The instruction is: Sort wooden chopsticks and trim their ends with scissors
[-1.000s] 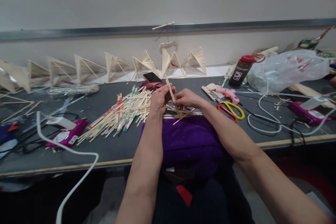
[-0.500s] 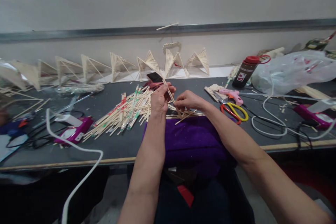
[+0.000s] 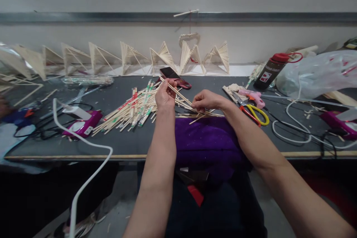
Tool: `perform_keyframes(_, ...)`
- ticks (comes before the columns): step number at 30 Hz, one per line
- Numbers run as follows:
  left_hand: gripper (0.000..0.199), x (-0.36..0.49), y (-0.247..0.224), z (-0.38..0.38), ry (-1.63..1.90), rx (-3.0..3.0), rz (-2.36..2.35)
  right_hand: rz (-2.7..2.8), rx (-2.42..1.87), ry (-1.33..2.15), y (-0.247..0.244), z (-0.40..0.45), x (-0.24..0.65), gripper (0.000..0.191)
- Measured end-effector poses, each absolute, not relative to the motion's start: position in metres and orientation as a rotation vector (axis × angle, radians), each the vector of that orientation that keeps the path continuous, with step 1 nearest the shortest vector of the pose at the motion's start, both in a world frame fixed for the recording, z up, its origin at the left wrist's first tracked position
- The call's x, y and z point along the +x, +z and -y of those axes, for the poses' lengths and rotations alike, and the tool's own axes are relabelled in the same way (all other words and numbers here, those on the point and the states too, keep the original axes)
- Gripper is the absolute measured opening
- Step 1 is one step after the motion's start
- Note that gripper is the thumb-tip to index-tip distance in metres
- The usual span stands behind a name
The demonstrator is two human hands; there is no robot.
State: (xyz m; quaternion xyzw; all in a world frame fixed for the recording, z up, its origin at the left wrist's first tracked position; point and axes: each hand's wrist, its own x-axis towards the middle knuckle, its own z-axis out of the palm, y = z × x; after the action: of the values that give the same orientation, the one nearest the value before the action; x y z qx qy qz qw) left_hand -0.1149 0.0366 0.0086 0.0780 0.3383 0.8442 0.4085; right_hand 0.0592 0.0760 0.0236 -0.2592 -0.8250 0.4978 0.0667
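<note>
Slim wooden chopsticks slant down to the right between my two hands, above the purple cloth. My left hand is closed round their upper end. At the lower end, the fingers of my right hand pinch the same sticks. How many sticks are held I cannot tell. A heap of loose and wrapped chopsticks lies left of my left hand, and a few more sticks lie under my right hand on the cloth's far edge.
Folded stick structures line the wall. Right of my hands are a pink glue gun, scissors with red and yellow handles, and a dark bottle. A purple power strip with a white cable sits left. A phone lies behind my hands.
The sticks have swung from steep to a flatter slant. My left hand has moved slightly left and up, my right hand slightly right. The view has tipped downward.
</note>
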Motion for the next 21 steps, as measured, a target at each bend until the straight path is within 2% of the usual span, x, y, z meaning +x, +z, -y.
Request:
perform_keyframes(10,0.006,-0.122,0.011,-0.036,2.124,0.079,-0.83,2.677,-0.696,1.051,0.028,-0.071,0.054,0.029)
perform_keyframes(17,0.008,-0.127,0.014,-0.033,2.176,0.045,-0.81,2.172,-0.844,1.458,0.015,-0.087,0.062,0.025)
perform_keyframes(19,0.008,-0.126,0.014,-0.033,2.171,0.041,-0.815,2.169,-0.787,1.537,0.014,-0.091,0.066,0.018)
perform_keyframes(21,0.008,-0.125,0.014,-0.034,2.18,0.039,-0.815,2.219,-0.72,1.603,0.014,-0.091,0.068,0.021)
